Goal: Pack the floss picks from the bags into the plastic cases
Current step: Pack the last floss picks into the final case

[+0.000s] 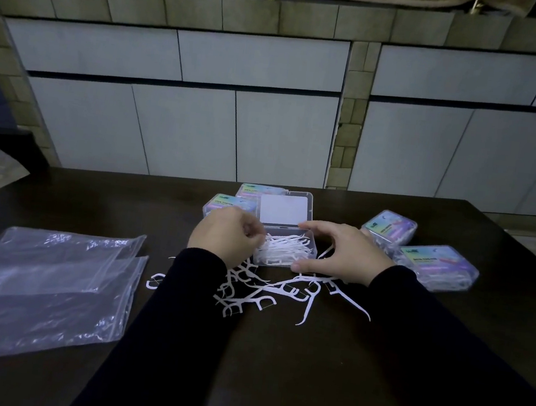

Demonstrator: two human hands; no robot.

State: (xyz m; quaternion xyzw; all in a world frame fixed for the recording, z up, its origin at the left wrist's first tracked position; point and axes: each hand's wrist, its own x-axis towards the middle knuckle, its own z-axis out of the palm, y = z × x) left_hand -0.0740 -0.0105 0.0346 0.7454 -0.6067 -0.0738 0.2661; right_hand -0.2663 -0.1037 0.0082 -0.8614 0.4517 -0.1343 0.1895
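An open clear plastic case (pixel 312 244) sits mid-table, its lid (pixel 284 212) standing up behind it, with several white floss picks (pixel 285 248) inside. My left hand (pixel 222 236) is at the case's left edge, fingers curled on floss picks there. My right hand (pixel 344 253) curves round the case's right side, thumb at the front corner and fingers at the back rim. More loose floss picks (pixel 269 295) lie scattered on the table just in front of the case.
Two clear zip bags (pixel 40 280) lie flat at the left. Two closed labelled cases (pixel 230 203) stand behind the open one, and two more (pixel 433 263) at the right. The dark table (pixel 307 374) ends near a tiled wall.
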